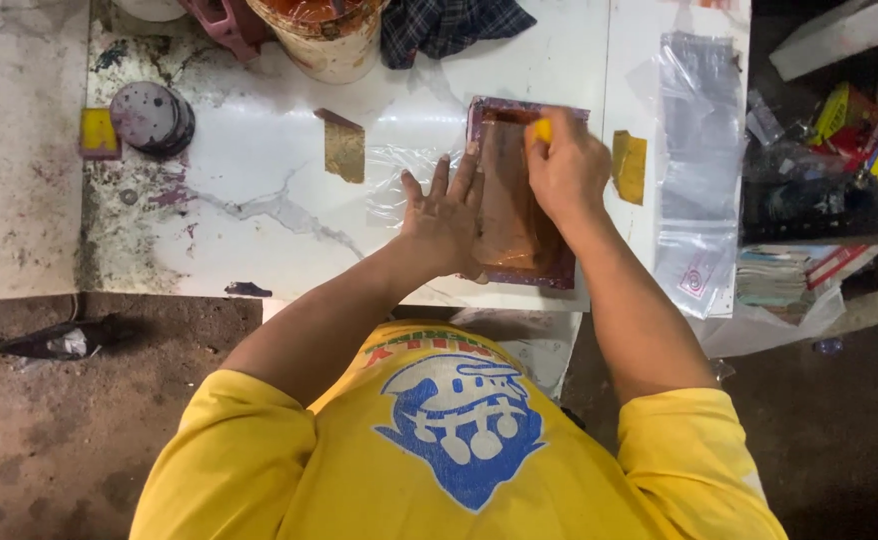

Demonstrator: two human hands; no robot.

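Note:
A small rectangular screen-printing frame [512,215] with an orange-brown mesh lies on the white marble-patterned table [259,160]. My left hand [446,215] lies flat, fingers spread, against the frame's left edge, over a clear plastic bag [399,175]. My right hand [564,165] is closed around a small yellow squeegee [540,129] pressed on the mesh near the frame's top end.
A stack of round grey discs [151,116] and a yellow block [98,132] sit at the left. A paint-stained bucket [325,35] and checked cloth [449,25] stand at the back. Clear plastic bags [699,150] lie at the right beside a yellow piece [629,165]. A brown scrap [344,148] lies mid-table.

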